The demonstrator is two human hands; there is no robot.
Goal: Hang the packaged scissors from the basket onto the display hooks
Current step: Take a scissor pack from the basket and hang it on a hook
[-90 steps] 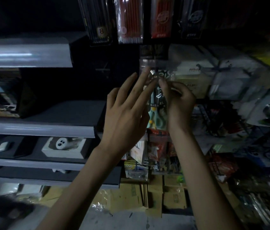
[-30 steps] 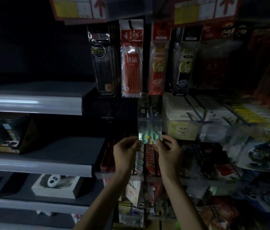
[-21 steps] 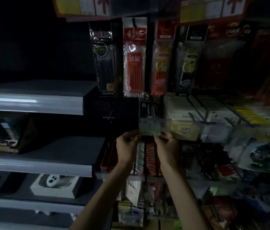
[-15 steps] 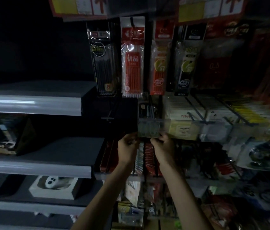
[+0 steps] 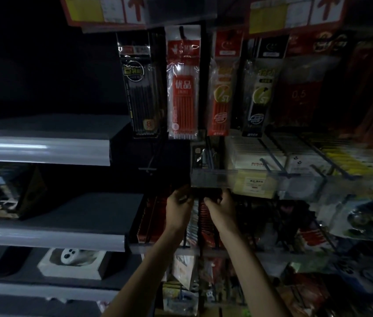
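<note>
My left hand (image 5: 179,202) and my right hand (image 5: 221,205) are raised side by side just under a clear price rail (image 5: 214,178). Between their fingertips sits the packaged scissors (image 5: 206,193), now only a dark shape in the shadow under the rail. Both hands pinch its upper corners. Thin dark display hooks (image 5: 208,154) reach forward just above the rail. I cannot make out the package's hang hole or a hook tip in it. The basket is out of view.
Packs of pens (image 5: 182,88) hang in a row above. White boxes (image 5: 256,156) fill the rail to the right. Grey shelves (image 5: 43,149) jut out on the left, and more hanging packets (image 5: 194,223) crowd below the hands.
Both hands have lifted the package up and back, from in front of the rail to under it. Its teal scissors, visible a second ago, are now lost in shadow.
</note>
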